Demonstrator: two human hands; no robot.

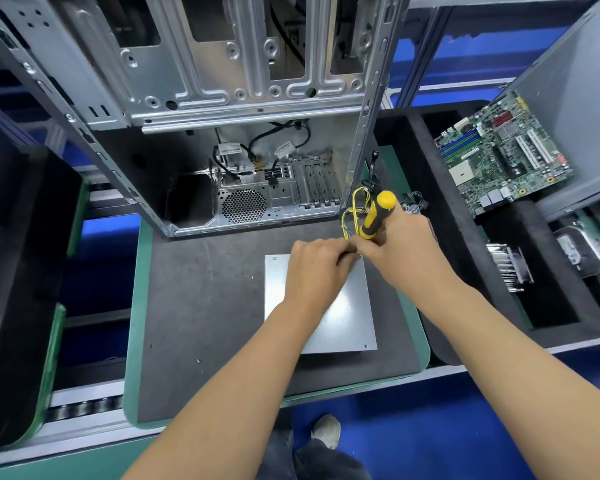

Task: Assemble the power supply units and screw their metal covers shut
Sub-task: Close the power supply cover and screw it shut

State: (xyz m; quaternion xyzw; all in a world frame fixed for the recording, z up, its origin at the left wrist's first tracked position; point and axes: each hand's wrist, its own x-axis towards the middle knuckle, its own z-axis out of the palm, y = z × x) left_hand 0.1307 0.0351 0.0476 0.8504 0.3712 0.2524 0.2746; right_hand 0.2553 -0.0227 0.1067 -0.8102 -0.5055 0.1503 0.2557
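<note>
A grey power supply unit (340, 320) lies flat on the dark mat, its metal cover facing up. Yellow wires (352, 209) come out at its far right corner. My right hand (400, 247) grips a yellow-and-black screwdriver (376, 216), held nearly upright over that corner. My left hand (314, 268) rests on the cover's far edge, fingers curled toward the screwdriver tip. The tip and any screw are hidden between the two hands.
An open computer case (222, 133) stands just behind the unit on the green-edged tray (136, 306). To the right, a black foam tray holds a motherboard (503, 154), a heatsink (510, 268) and a drive (586, 251). A dark panel (14, 271) lies at left.
</note>
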